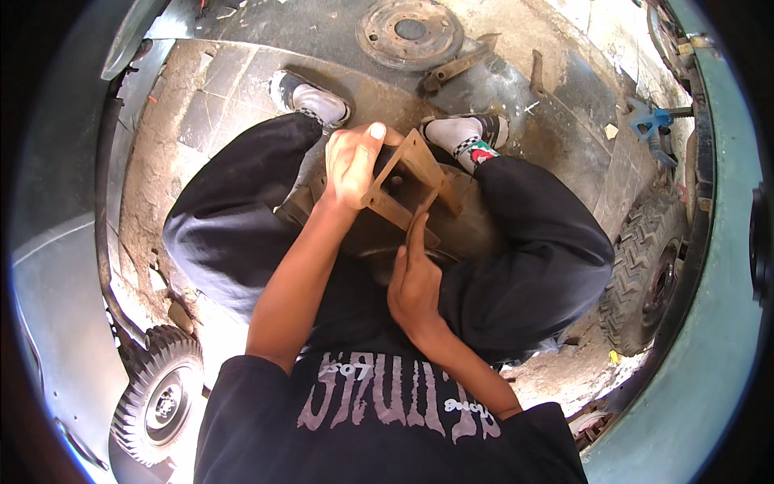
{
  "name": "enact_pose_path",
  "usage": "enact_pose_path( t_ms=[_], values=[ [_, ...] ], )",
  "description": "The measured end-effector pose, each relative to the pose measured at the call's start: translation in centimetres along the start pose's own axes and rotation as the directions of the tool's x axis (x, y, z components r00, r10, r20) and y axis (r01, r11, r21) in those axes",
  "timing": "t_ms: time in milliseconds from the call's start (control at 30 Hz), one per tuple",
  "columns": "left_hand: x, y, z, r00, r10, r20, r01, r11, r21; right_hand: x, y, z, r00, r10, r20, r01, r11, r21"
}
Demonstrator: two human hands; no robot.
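A rusty brown metal bracket (448, 192), box-shaped with an open frame and small holes at its corners, is tilted up between my knees. My left hand (353, 168) is closed round its left side, the thumb lying along the top. My right hand (415, 282) is at the bracket's near lower edge, fingers pressed together and pointing forward against the metal. Something thin and brown seems to lie along those fingers, too small to name. Under the bracket sits a broad, dark, rounded metal piece (472, 234), partly hidden by my hands and legs.
A worn round wheel rim (411, 31) lies on the tiled floor ahead, beside a rusty metal arm (459, 68) and a short bar (537, 73). Tyred wheels stand at left (161, 399) and right (645, 278). A blue-handled tool (651, 121) is at the right; greenish vehicle panels flank me.
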State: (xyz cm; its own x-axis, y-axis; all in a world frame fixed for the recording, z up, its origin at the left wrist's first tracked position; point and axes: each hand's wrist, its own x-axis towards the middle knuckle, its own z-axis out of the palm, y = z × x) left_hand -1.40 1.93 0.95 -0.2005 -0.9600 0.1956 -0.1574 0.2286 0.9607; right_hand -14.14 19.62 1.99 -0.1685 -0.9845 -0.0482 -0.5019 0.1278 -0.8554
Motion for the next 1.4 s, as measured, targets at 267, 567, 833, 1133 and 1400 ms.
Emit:
enact_pose_path(
  t_ms=[267, 567, 833, 1133, 1400],
  values=[
    [-0.7, -0.3, 0.0, 0.998, 0.067, 0.013, -0.067, 0.998, -0.003, 1.0, -1.3, -0.4, 1.000, 0.014, -0.004, -0.014, 1.000, 0.018],
    [-0.4, 0.0, 0.2, 0.991, -0.135, -0.027, 0.136, 0.988, 0.067, -1.1, 1.0, -0.4, 1.000, 0.026, -0.009, -0.027, 0.999, -0.036],
    [1.4, 2.7, -1.6, 0.957, -0.186, 0.221, 0.096, 0.927, 0.363, 4.3, 3.1, -4.4, 0.982, 0.190, -0.014, -0.181, 0.955, 0.236],
    [2.5, 2.4, -0.9, 0.924, -0.301, 0.235, 0.217, 0.920, 0.325, 6.2, 2.1, -1.7, 0.993, -0.025, -0.117, 0.010, 0.992, -0.129],
    [1.5, 2.0, -0.7, 0.958, -0.257, 0.130, 0.215, 0.937, 0.275, 6.0, 1.2, -1.6, 0.996, -0.011, -0.085, 0.003, 0.996, -0.091]
  ],
)
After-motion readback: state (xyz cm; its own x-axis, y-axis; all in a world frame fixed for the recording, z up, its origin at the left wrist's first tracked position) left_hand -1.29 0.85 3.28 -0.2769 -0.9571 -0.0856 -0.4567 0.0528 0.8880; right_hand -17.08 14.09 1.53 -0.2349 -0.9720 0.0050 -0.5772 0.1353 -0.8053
